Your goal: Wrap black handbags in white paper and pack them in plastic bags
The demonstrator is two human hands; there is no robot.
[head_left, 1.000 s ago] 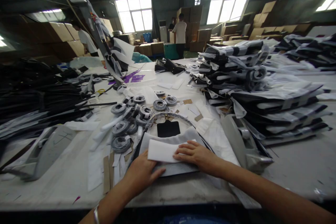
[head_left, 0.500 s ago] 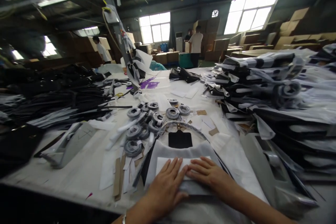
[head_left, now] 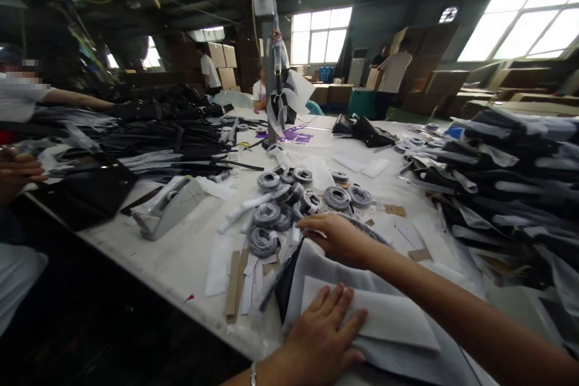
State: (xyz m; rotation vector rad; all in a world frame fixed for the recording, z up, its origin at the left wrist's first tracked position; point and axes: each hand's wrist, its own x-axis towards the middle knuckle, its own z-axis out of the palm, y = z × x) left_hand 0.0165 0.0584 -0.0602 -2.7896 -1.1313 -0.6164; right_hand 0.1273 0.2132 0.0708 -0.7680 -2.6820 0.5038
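Note:
My left hand (head_left: 323,332) lies flat, fingers spread, on a white folded sheet (head_left: 389,316) that rests on a grey-white fabric cover (head_left: 312,265) over a dark bag at the table's near edge. My right hand (head_left: 337,236) reaches across to the far left corner of that cover, fingers curled at its upper edge beside the grey rolled straps (head_left: 266,216). Whether the right hand grips the cover's edge or a strap is hidden by the fingers.
A grey tape dispenser (head_left: 169,208) stands left on the white table (head_left: 181,253). Black bags are piled at the far left (head_left: 172,132), wrapped bags stacked at the right (head_left: 511,175). Cardboard strips (head_left: 235,280) lie near the edge. Another person's hand (head_left: 15,172) shows at far left.
The view has swung left. My right hand left the white sheet and moved forward to the cover's far edge near the straps. My left hand stays flat on the sheet.

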